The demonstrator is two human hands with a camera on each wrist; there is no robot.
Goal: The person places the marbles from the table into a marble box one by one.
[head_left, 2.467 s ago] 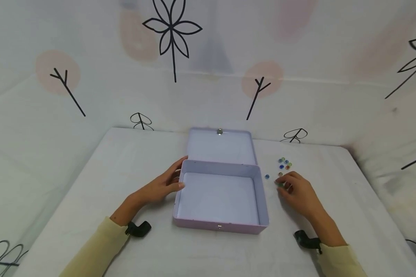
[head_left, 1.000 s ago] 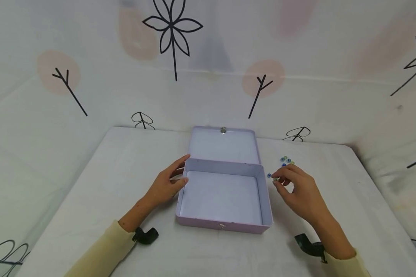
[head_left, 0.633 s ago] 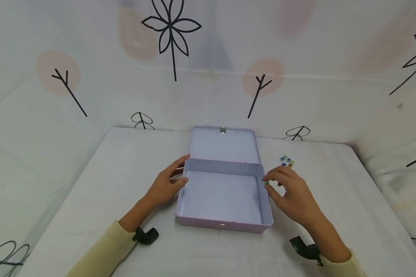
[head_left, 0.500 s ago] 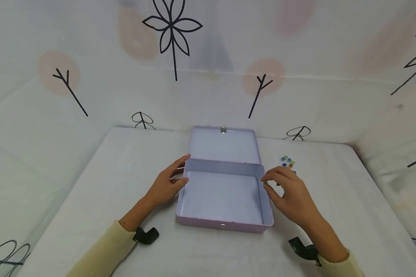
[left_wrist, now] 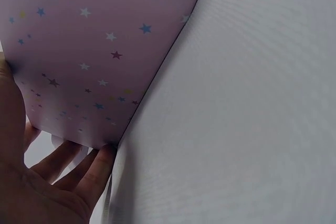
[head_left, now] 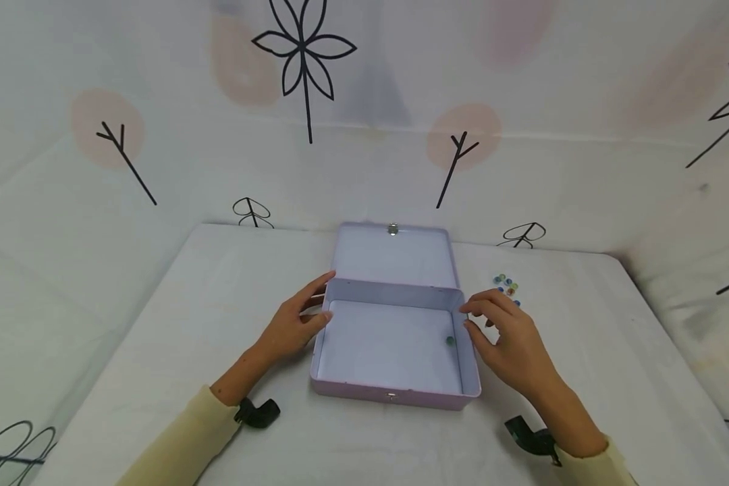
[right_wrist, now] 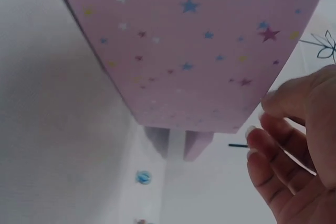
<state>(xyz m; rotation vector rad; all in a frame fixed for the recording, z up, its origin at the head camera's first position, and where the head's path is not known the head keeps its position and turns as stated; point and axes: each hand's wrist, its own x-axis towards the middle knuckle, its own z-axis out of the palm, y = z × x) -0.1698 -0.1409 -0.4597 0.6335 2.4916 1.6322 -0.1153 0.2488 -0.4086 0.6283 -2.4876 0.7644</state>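
A lilac hinged tin box (head_left: 395, 401) with its lid (head_left: 395, 256) tipped back stands on the white cloth. Its outside, seen in both wrist views, is pink-lilac with coloured stars. My left hand (head_left: 291, 320) holds the box's left side, thumb at the rim and fingers along the outer wall. Over the right rim hovers my right hand (head_left: 510, 341), thumb and index finger apart with nothing between them. A green marble (head_left: 450, 341) lies inside the box near its right wall. Several marbles (head_left: 510, 291) lie on the cloth beyond my right hand, which partly hides the group.
White cloth (head_left: 219, 270) covers the table around the box. Behind it rises a pale backdrop (head_left: 370, 169) with line-drawn flowers. Black wrist mounts (head_left: 258, 413) sit on both wrists. In the right wrist view, a blue marble (right_wrist: 143, 177) shows past the box.
My right hand has carried a green marble leftward to the box and let go; it now lies inside. The left hand stays at the box's left side.
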